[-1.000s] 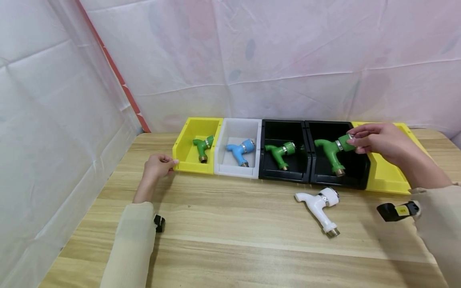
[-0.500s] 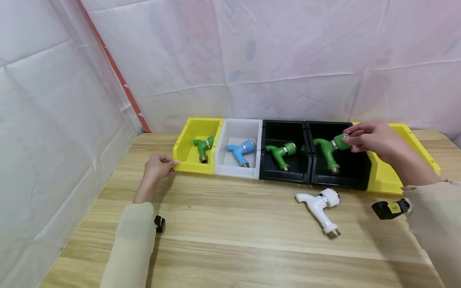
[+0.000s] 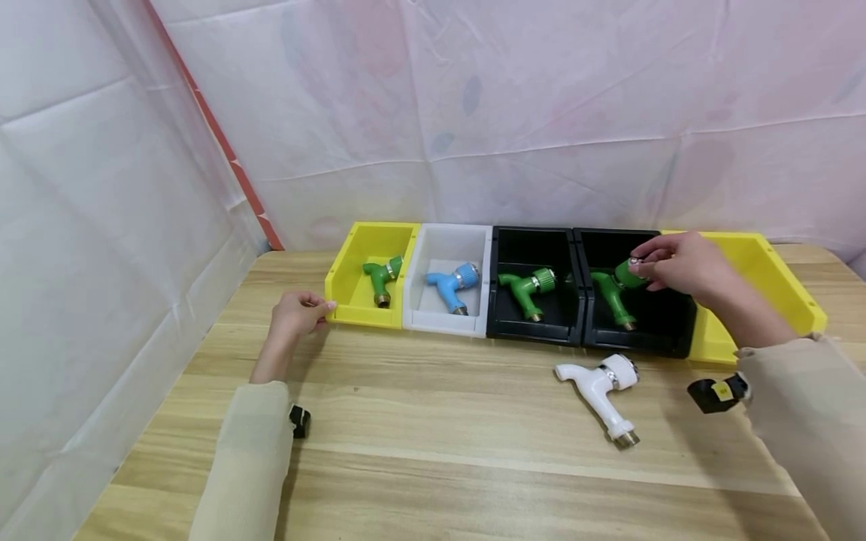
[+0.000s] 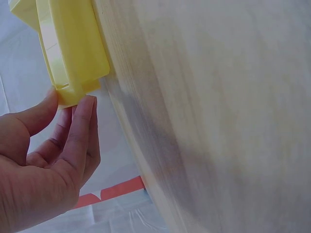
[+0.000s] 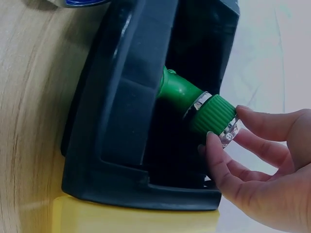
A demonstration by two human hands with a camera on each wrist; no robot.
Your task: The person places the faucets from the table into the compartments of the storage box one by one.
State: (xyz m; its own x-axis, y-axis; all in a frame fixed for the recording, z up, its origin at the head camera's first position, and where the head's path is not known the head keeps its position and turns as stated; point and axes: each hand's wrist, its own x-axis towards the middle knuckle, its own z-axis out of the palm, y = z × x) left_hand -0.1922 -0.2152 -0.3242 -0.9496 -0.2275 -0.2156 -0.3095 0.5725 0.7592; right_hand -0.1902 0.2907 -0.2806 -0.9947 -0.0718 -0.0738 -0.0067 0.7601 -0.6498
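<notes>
The right hand (image 3: 691, 264) pinches the green faucet (image 3: 613, 297), leftward of it inside a black bin (image 3: 636, 344); that shallow fingertip hold might slip, dropping it. The left hand (image 3: 295, 312) pinches a yellow bin (image 3: 368, 315).

Glossy plastic taps (image 5: 180, 91), smooth plastic bins (image 5: 136, 73), wood-grain table (image 3: 419, 436)

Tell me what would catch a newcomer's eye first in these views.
Most likely the white tap, the only tap lying on the wooden table, in front of the row of bins. Next, the green tap in the right-hand black bin, its ribbed knob pinched by the right grip. At the row's left end, the left grip pinches the leftmost yellow bin.
</notes>
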